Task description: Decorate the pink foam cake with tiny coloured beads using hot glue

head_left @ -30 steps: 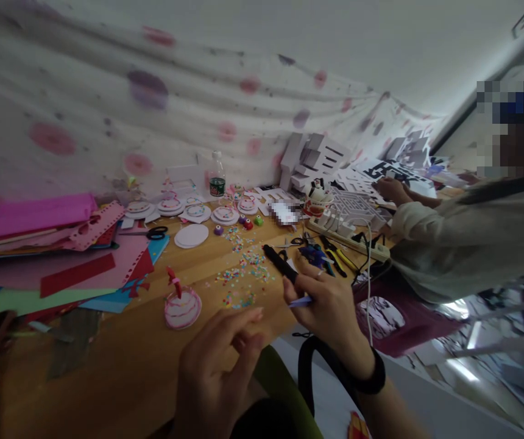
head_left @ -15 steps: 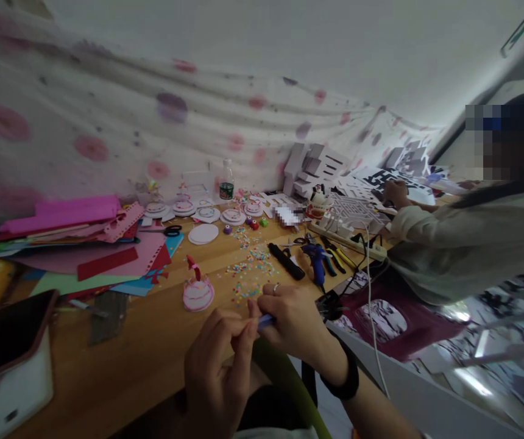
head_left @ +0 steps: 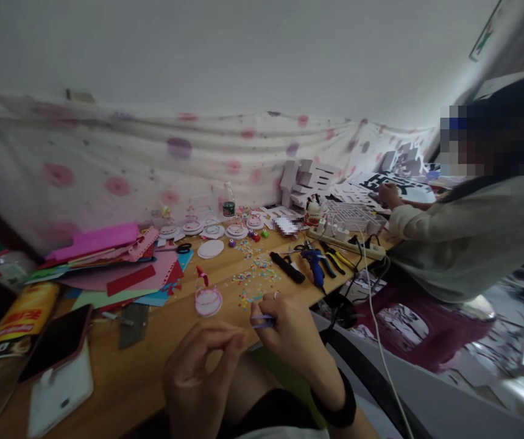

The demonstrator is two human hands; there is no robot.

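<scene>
My right hand (head_left: 284, 332), with a ring and a black wristband, is closed around a small bluish-purple strip (head_left: 263, 321) whose kind I cannot make out. To its left, my left hand (head_left: 205, 366) is raised with thumb and forefinger pinched together. Whatever may be between those fingertips is too small to see. Just beyond the hands stands a small round paper cake (head_left: 208, 301) with pink trim and a red piece (head_left: 202, 276) upright on it. Colourful confetti dots (head_left: 253, 274) lie scattered on the wooden table (head_left: 152, 366).
Paper sheets (head_left: 129, 275), a phone (head_left: 58, 341) and a yellow packet (head_left: 22, 320) lie at left. Several decorated paper discs (head_left: 237, 230) line the back. A blue glue gun (head_left: 314, 268), pliers (head_left: 332, 262) and a power strip (head_left: 346, 242) are at right, near another person's sleeve (head_left: 426, 225).
My two hands have moved apart; the left has drawn down and left from the strip, which stays in the right. The camera view has shifted, bringing more of the left side in.
</scene>
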